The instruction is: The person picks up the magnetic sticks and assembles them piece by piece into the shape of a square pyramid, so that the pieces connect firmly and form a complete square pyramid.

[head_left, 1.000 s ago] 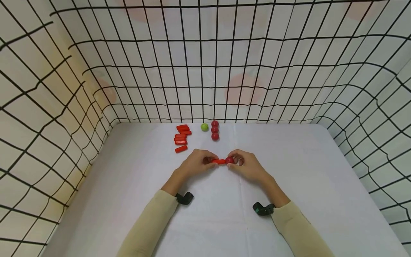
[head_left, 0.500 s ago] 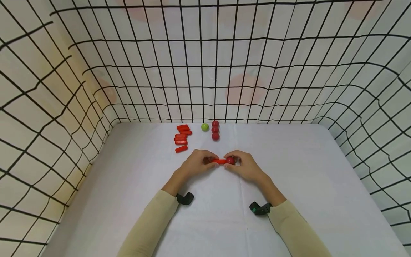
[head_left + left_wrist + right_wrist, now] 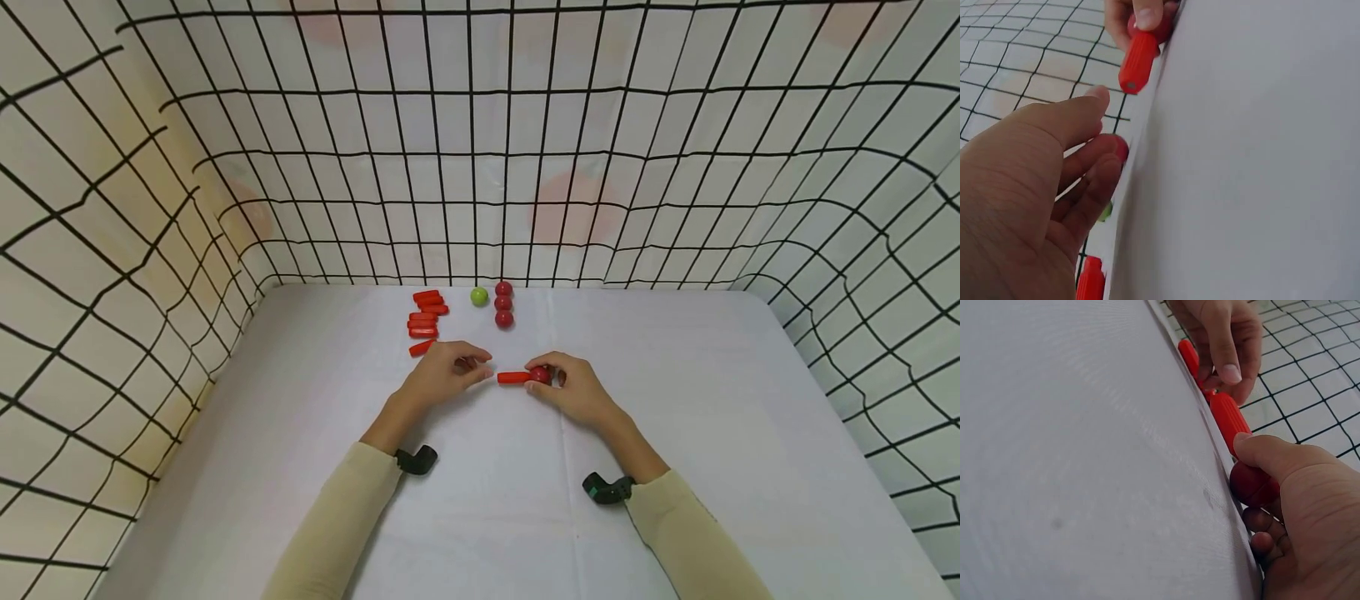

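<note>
My right hand [image 3: 579, 390] grips a dark red ball [image 3: 1249, 485] and the near end of a red ribbed handle [image 3: 513, 377] that lines up with it. In the right wrist view the thumb presses where handle and ball meet. The handle's free end points left, toward my left hand [image 3: 441, 372]. That hand holds nothing; its fingers are loosely bent with a gap below the thumb, apart from the handle. Its fingertips overlap a loose red handle [image 3: 419, 348] on the white table in the head view.
Several more red handles [image 3: 422, 332] lie in a loose column at the back left. Beside them sit a green ball [image 3: 478, 296] and three dark red balls [image 3: 503, 303] in a line. A black wire grid [image 3: 480, 177] closes off the back and both sides of the table.
My left hand has let go of the handle and moved left toward the loose handles. Earlier, my right hand shifted its fingers forward over the ball to the handle's end.
</note>
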Motion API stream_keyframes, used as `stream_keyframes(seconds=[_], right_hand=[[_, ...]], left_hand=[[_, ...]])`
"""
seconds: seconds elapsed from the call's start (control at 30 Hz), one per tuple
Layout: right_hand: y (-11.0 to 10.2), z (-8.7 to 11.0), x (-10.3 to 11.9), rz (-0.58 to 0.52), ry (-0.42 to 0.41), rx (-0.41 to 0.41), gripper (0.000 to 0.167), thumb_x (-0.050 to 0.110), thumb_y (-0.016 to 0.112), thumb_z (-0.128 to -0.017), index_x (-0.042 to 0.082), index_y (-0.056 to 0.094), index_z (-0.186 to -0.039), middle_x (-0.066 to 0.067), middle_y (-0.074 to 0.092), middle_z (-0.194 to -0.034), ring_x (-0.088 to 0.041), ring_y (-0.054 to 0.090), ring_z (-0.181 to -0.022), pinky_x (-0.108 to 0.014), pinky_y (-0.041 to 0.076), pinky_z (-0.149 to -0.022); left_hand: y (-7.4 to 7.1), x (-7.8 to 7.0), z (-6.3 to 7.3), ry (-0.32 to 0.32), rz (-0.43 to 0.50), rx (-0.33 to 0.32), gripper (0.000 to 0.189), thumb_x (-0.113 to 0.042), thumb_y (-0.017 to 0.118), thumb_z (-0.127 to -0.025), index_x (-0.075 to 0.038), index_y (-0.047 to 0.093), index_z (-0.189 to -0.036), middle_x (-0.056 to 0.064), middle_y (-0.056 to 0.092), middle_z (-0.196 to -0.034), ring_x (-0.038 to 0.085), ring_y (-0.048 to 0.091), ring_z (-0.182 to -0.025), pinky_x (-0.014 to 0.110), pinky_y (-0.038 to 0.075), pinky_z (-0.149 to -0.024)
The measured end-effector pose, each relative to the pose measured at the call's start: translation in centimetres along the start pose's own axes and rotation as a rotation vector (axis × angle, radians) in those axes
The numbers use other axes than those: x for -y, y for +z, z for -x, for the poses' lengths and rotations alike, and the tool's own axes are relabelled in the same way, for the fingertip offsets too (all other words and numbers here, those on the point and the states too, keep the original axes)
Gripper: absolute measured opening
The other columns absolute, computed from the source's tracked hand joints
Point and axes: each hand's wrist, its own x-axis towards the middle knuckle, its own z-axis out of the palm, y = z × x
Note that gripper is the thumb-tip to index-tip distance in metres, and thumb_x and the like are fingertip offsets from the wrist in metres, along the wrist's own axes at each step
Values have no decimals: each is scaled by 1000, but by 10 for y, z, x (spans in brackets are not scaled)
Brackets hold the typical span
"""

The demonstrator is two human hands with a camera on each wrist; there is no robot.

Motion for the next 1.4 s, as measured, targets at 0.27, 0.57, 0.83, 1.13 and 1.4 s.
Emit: stream_keyframes(seconds=[0.27, 0.57, 0.83, 1.13, 1.4], right_hand=[[-1, 3, 1, -8, 13, -26, 28, 31, 81, -90, 23, 75, -117, 3, 66, -96, -18, 52, -79, -27, 45, -67], [-3, 6, 4, -1, 35, -17, 28, 30, 79, -92, 21, 74, -118, 2, 66, -98, -18, 52, -79, -27, 45, -68], [-7, 7, 2, -4, 21, -23, 28, 28, 79, -92, 21, 74, -118, 1, 66, -96, -18, 52, -80, -27, 44, -68], [-7, 6, 2, -20, 12, -23, 28, 29, 80, -92, 21, 74, -118, 1, 65, -97, -19, 52, -82, -27, 44, -69], [-2, 4, 1, -3, 1, -23, 28, 30, 78, -92, 21, 74, -119, 3, 65, -97, -17, 53, -84, -28, 46, -71]], left_hand=[[-8, 4, -20, -29, -3, -25, 41, -33, 78, -93, -16, 71, -129, 2, 70, -125, 16, 66, -104, 33, 60, -93], [-4, 4, -53, -47, -37, -11, 53, -33, 77, -94, -17, 62, -143, 8, 62, -133, 21, 67, -109, 34, 59, -97], [3, 4, -72, -50, -98, 6, 54, -31, 75, -95, -28, 59, -147, 6, 58, -133, 18, 61, -100, 28, 58, -85], [7, 3, -78, -66, -61, -2, 31, -24, 75, -96, -21, 60, -122, 2, 63, -113, 19, 60, -99, 30, 56, -87], [3, 7, -64, -96, -41, -3, 43, -26, 75, -96, -17, 63, -136, 5, 59, -124, 23, 59, -111, 37, 57, -97]])
